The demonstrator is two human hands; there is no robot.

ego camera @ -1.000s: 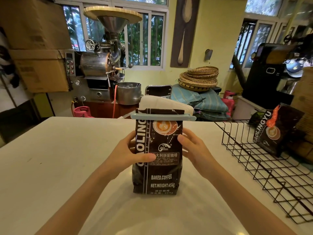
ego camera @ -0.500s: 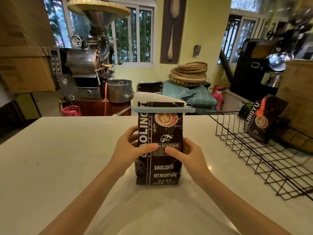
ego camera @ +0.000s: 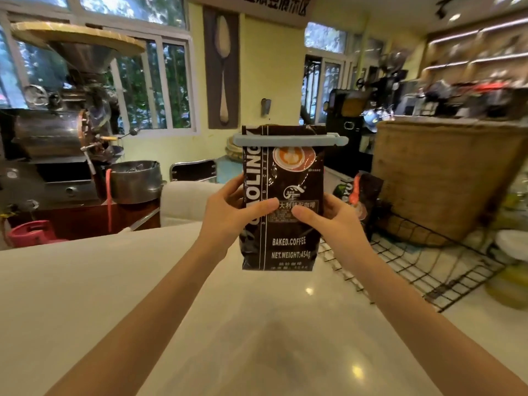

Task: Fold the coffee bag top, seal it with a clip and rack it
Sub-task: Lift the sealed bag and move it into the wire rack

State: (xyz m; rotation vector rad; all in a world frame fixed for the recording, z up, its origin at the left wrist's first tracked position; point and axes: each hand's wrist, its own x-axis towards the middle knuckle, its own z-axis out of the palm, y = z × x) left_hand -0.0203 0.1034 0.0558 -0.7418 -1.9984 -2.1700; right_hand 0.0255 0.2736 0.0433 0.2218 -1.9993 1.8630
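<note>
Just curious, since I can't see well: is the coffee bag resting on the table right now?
No, both hands hold the coffee bag up in the air, its bottom edge clear of the white table.

- Coffee bag: glossy dark film, crinkled, with sharp highlights on the printed face.
- Clip: smooth matt plastic, pale blue-grey.
- Counter: smooth, polished, pale stone-like top; lamp reflections show on it.
- Wire rack: thin metal wire, black matt coating.
- Second coffee bag: the same glossy dark film.
- Basket: coarse woven fibre, rough and matt.
- Roaster drum: brushed metal, dull sheen.
- Cooling tray: bare metal, semi-gloss.
</note>
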